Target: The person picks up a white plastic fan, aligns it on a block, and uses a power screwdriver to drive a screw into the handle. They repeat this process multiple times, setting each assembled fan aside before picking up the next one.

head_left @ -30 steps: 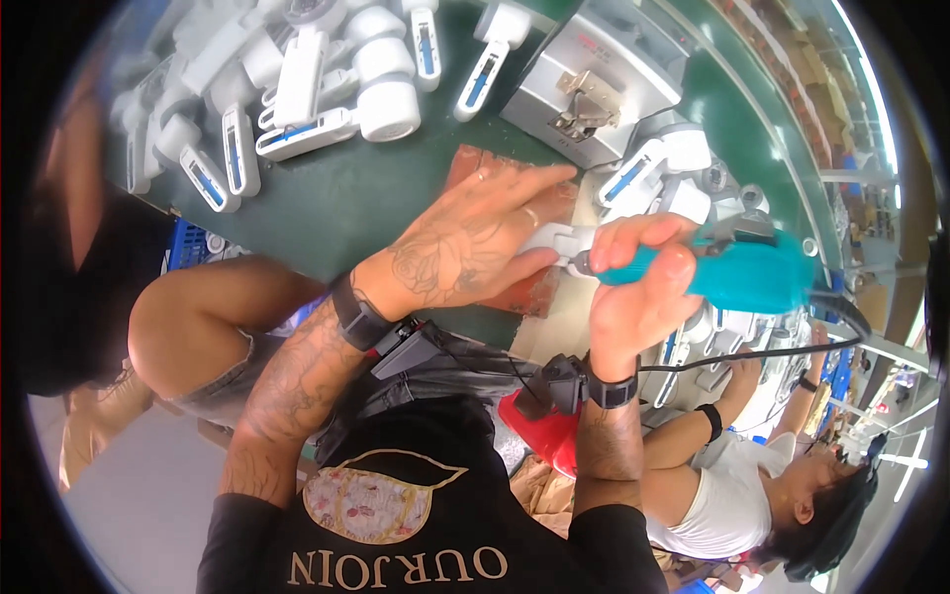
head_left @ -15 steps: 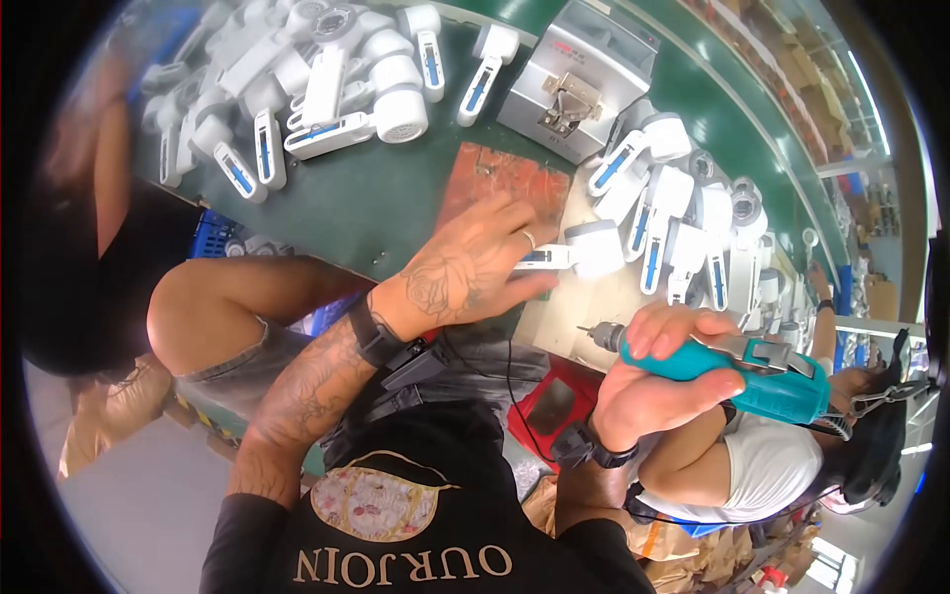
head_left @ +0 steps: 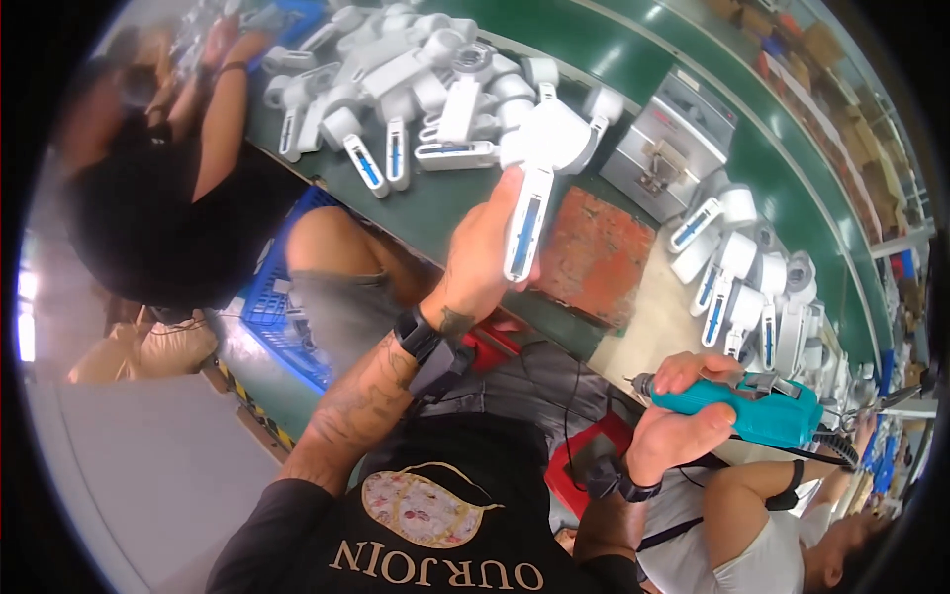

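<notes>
My left hand (head_left: 473, 259) is closed around a white plastic unit with a round head and a long handle (head_left: 530, 223) that has a blue strip set in it. The unit is lifted above the bench with its head pointing away from me. My right hand (head_left: 675, 428) grips a teal electric screwdriver (head_left: 777, 414); its bit points left over the bench's near edge. A worn orange-red board (head_left: 599, 259) lies between my hands, farther in. Similar white units are heaped at the back left (head_left: 460, 94), and others lie in a group (head_left: 734, 259) on the right.
Behind the board stands a silver metal box (head_left: 671, 139) with a fitting on its front. A blue basket (head_left: 265, 279) is at the left by a co-worker in black (head_left: 158, 218). Another person in white (head_left: 757, 535) sits at lower right. The screwdriver trails a coiled cord (head_left: 836, 450).
My left hand has lifted a white unit off the board area and swung it up and left. The view has shifted; my right hand still holds the screwdriver.
</notes>
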`<action>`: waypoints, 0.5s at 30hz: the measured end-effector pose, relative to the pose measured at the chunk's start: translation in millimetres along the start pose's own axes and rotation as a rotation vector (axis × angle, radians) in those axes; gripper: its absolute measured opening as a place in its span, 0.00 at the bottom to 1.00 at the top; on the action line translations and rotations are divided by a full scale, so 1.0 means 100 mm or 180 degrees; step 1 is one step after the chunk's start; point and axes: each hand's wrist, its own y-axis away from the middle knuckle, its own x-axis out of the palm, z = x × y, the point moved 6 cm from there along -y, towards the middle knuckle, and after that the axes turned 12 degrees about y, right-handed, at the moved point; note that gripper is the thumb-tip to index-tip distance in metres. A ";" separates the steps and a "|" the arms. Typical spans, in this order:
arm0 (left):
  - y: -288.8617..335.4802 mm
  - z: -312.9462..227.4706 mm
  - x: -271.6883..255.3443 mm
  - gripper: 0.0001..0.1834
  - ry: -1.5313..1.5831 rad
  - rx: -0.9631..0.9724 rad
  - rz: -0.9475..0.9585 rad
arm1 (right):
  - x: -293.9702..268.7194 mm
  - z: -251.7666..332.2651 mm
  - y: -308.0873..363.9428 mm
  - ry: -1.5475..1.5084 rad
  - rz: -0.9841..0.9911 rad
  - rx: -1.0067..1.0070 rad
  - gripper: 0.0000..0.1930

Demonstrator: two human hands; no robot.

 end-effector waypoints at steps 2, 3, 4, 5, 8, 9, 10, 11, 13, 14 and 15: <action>-0.03 -0.08 -0.03 0.32 0.0269 0.0035 -0.0101 | 0.00 0.00 0.02 -0.0034 -0.0013 0.0023 0.37; -0.05 -0.11 -0.06 0.32 0.0562 0.0034 -0.0176 | 0.01 0.00 0.02 -0.0020 -0.0040 0.0046 0.37; -0.08 -0.13 -0.11 0.32 0.0766 -0.0027 -0.0068 | 0.03 0.02 0.02 0.0003 -0.0005 0.0031 0.36; -0.11 -0.16 -0.15 0.32 0.0765 0.0000 -0.0079 | 0.05 0.02 0.03 -0.0018 0.0014 0.0025 0.36; -0.15 -0.28 -0.19 0.33 0.1294 0.0048 0.0085 | 0.06 -0.01 0.05 0.0106 -0.0055 0.0112 0.37; -0.17 -0.32 -0.19 0.33 0.1300 0.0065 0.0069 | 0.09 -0.01 0.02 0.0097 -0.0033 0.0113 0.37; -0.19 -0.35 -0.20 0.34 0.1170 0.0090 -0.0059 | 0.09 -0.02 0.00 0.0037 -0.0182 0.0123 0.37; -0.21 -0.38 -0.22 0.35 0.1041 0.0110 -0.0186 | 0.09 -0.03 -0.03 -0.0020 -0.0332 0.0135 0.37; -0.25 -0.38 -0.28 0.36 0.0974 0.0092 -0.0152 | 0.14 -0.05 -0.06 -0.0043 -0.0258 0.0207 0.37; -0.26 -0.42 -0.29 0.36 0.0943 0.0145 -0.0138 | 0.17 -0.06 -0.08 -0.0001 -0.0280 0.0235 0.36; -0.27 -0.46 -0.30 0.36 0.0912 0.0199 -0.0123 | 0.20 -0.07 -0.10 0.0042 -0.0302 0.0263 0.36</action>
